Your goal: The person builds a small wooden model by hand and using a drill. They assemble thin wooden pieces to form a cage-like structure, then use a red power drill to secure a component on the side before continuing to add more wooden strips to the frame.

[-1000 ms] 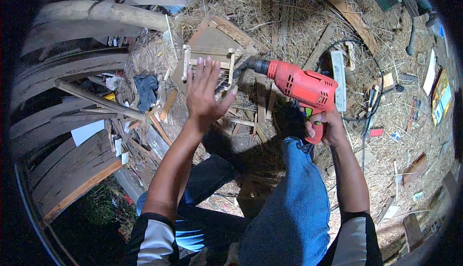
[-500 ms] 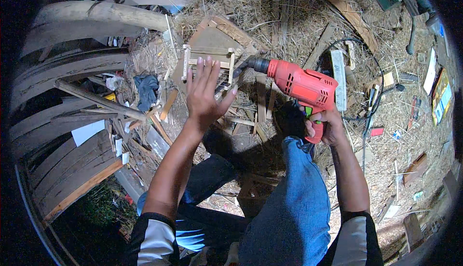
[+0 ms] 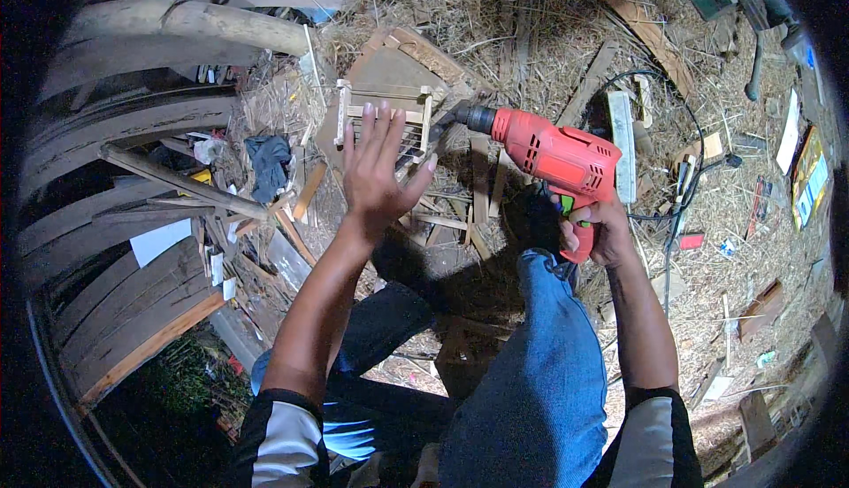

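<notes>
A small wooden frame with thin slats [image 3: 426, 118] stands on a brown board [image 3: 386, 75] in front of me. My left hand [image 3: 375, 178] lies over its near side, fingers stretched out and thumb apart, seeming to rest on it rather than grip it. In my right hand [image 3: 605, 233] is the handle of a red power drill [image 3: 559, 155], fingers wrapped round it. The drill lies sideways in the air, its dark chuck [image 3: 480, 118] pointing left at the frame's right side. Whether the tip touches the wood, I cannot tell.
A black cord [image 3: 700, 147] loops at the right of the drill, near a pale block [image 3: 622, 138]. Straw and wood scraps cover the ground. Curved planks [image 3: 141, 121] and a dark cloth [image 3: 268, 168] are at the left. My jeans-clad knee [image 3: 544, 311] is below the drill.
</notes>
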A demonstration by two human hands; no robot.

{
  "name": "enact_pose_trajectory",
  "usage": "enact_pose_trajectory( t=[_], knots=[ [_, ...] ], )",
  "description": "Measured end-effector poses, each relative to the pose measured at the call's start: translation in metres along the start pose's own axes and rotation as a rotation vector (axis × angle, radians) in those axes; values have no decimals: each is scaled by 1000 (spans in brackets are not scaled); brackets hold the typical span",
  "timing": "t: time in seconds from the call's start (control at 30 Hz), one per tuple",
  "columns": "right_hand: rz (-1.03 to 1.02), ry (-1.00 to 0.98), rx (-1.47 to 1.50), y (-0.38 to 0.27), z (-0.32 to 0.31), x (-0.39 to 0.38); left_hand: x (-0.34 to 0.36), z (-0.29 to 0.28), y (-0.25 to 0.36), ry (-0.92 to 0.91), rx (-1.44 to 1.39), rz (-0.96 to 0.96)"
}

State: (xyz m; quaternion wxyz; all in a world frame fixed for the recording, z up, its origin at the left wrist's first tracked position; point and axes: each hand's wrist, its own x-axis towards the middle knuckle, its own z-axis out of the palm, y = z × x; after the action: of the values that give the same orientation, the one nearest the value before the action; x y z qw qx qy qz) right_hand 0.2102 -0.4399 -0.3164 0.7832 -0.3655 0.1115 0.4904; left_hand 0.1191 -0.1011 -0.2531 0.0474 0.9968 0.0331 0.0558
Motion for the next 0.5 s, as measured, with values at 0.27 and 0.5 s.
enact_pose_trajectory(
  t=[0.27,0.5],
  knots=[
    [-17,-1,11,1,0,0,0,0,0,10,0,17],
    [1,22,10,-2,4,0,0,-1,0,-8,16,1]
  ],
)
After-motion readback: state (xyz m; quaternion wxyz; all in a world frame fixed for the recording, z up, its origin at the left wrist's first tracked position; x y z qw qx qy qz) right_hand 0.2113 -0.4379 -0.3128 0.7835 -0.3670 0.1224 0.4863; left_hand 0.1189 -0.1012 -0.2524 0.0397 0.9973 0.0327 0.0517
